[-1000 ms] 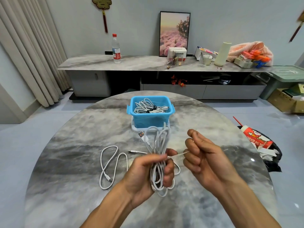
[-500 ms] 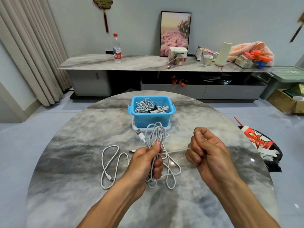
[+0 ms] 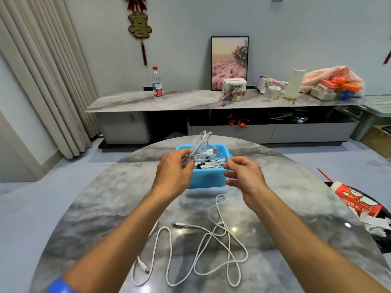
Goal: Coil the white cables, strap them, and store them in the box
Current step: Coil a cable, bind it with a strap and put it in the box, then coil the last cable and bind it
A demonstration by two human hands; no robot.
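Observation:
My left hand [image 3: 173,172] grips a coiled white cable [image 3: 200,144] and holds it over the left side of the blue box [image 3: 208,180] at the far middle of the table. Strapped white coils [image 3: 211,163] lie inside the box. At the box's right rim hovers my right hand [image 3: 245,174], its fingers loosely spread and holding nothing I can make out. A loose tangled white cable [image 3: 213,240] lies on the table between my forearms, and another cable end [image 3: 143,269] lies beside my left forearm.
The round grey marble table [image 3: 95,218] carries the box and cables. Behind it runs a long low cabinet [image 3: 190,102] with a water bottle [image 3: 157,85], a picture and clutter. A bag with a red packet [image 3: 357,204] sits on the floor at the right.
Both hands have moved forward from mid-table to the blue box. The left hand carried the coiled cable along; the right hand has let go of the cable end and opened.

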